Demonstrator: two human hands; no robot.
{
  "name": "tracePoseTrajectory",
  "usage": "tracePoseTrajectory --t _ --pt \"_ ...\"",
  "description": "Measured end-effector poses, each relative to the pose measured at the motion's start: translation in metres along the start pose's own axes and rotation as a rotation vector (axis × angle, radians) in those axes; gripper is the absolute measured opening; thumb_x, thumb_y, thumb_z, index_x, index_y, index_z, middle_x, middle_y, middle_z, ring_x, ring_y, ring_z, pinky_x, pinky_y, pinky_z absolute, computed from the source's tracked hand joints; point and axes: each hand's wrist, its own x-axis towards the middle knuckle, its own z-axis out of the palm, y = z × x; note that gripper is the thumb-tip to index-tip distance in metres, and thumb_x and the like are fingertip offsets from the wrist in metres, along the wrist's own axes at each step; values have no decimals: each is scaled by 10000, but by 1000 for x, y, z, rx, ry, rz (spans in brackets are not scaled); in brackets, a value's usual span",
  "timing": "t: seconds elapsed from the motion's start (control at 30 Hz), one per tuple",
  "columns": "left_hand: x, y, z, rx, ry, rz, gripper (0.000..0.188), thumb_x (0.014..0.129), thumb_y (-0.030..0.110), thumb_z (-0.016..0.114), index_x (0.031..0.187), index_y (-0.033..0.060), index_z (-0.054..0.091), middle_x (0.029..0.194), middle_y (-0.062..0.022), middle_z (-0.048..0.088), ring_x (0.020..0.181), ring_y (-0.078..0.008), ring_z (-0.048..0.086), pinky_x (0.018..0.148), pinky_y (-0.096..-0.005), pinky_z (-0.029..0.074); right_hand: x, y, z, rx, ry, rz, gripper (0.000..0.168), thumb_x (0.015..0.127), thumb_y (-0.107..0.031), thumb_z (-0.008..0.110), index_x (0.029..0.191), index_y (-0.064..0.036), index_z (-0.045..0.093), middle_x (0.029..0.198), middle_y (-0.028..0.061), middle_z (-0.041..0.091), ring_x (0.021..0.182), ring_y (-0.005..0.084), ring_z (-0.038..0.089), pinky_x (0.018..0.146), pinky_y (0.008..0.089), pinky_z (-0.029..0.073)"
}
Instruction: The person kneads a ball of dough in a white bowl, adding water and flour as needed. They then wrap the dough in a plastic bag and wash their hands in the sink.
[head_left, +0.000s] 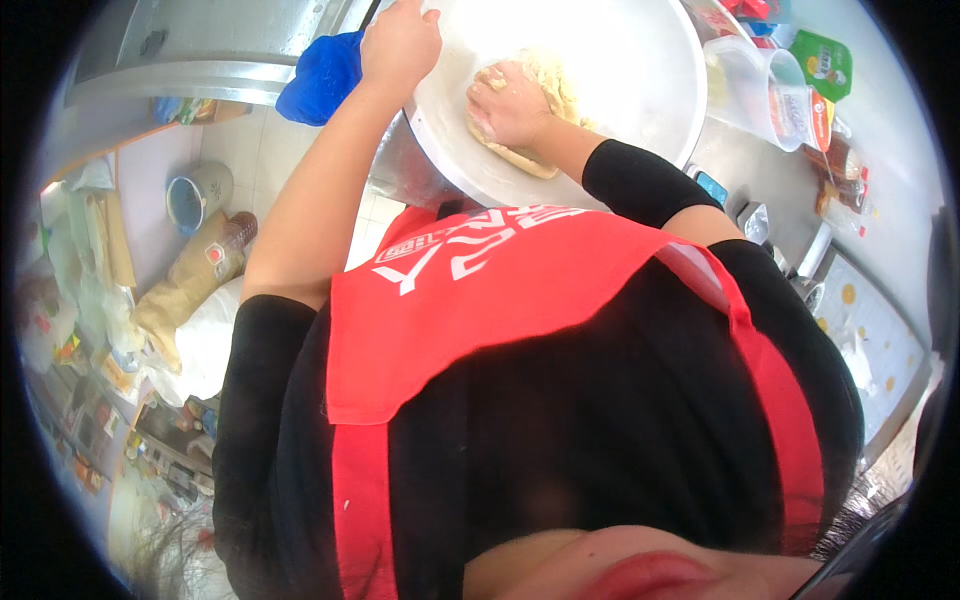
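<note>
A large white basin (645, 82) lies before me at the top of the head view. In it is a slab of pale yellow dough (536, 166) with crumbly pieces heaped along its far side. My right hand (510, 105) presses down on the dough, with bits of it stuck to the fingers. At the basin's left rim my left hand (401, 43) is closed over the edge. A bright blue cloth or bag (322, 79) sits just left of that hand.
Right of the basin, a clear plastic container (784, 97), a phone (711, 187) and bottles (847, 169) stand on a metal counter (739, 161). A bucket (199, 196) and bags (176, 285) are at the lower left. A metal worktop edge (187, 81) runs at the upper left.
</note>
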Motion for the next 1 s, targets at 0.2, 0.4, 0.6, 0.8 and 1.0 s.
tracePoseTrajectory --t 0.2,0.4,0.6,0.8,1.0 --pt "-2 0 1 -57 43 -16 414 853 267 566 1191 50 466 982 -253 625 927 -434 586 798 -473 467 13 62 -54 390 73 60 301 854 -276 574 1093 -97 607 1223 121 540 1164 303 480 996 399 369" --pt "1 -3 2 -71 58 -21 407 847 273 570 1182 59 480 989 -251 625 936 -426 587 803 -466 469 7 109 -5 452 82 307 319 896 -262 542 1169 -114 613 1199 98 595 1148 255 531 1017 339 378" --pt "2 -1 4 -66 66 6 398 843 282 576 1155 52 487 981 -258 622 924 -431 588 791 -475 471 -42 51 -30 1300 -35 430 212 863 -222 588 999 -95 689 1003 69 656 953 248 593 888 317 449" --pt "-1 2 7 -55 81 55 392 850 276 573 1157 50 482 941 -260 627 893 -438 591 767 -482 469 -57 -26 -43 299 1 -155 120 775 -246 653 839 -147 678 1017 6 610 986 234 528 790 382 456" --pt "18 -3 15 28 -69 18 418 849 252 574 1204 61 463 964 -275 614 915 -444 577 788 -482 462 -18 -11 0 88 175 12 170 795 -312 627 846 -157 673 1104 3 579 1028 294 483 833 431 429"
